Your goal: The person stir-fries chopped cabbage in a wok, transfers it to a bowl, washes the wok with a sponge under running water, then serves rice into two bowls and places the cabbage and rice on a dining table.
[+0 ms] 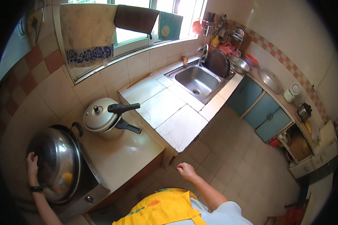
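My left hand (32,161), with a dark bracelet at the wrist, is over the left side of a large domed metal lid (59,166) on a pan on the gas stove (94,194). Its fingers are curled, and whether they touch or grip the lid cannot be made out. In mid-air above the floor, my right hand (186,171) is loosely closed with nothing visible in it. A pressure cooker (101,115) with black handles stands on the counter right of the pan.
A tiled counter (169,112) holds a steel sink (197,81). Towels (87,33) hang at the window. Along the far wall, blue cabinets (262,109) stand under a counter with a metal basin (239,64) and a small pot (304,112). A red stool (293,215) is at lower right.
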The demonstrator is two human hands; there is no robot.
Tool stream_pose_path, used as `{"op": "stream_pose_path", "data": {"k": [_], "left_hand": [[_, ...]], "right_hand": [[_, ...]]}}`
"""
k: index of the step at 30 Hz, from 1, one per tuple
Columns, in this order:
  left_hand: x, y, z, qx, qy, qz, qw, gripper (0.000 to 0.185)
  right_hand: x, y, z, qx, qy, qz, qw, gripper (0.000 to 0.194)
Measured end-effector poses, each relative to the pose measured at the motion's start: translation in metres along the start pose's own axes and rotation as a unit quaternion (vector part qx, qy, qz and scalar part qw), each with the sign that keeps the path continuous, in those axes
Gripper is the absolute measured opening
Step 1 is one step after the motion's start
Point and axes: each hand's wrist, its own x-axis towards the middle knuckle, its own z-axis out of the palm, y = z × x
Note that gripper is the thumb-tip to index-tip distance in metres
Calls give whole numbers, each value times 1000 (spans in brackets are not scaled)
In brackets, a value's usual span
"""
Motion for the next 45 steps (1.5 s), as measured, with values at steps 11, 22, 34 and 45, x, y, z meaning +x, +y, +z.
{"op": "stream_pose_path", "data": {"k": [11,22,34,45], "left_hand": [[-297,184,113,-50,304,142,941,9],[-620,19,139,-228,478,-355,770,20],[-853,-135,-42,-377,745,-346,428,26],[-937,-245,-141,-348,590,-428,590,47]], "right_hand": [[72,82,-14,-27,-70,-180,981,22],[103,26,79,-99,-317,-392,858,22],[-48,-68,193,-150,-425,-523,724,21],[-228,-125,308,-170,-485,-604,609,20]]}}
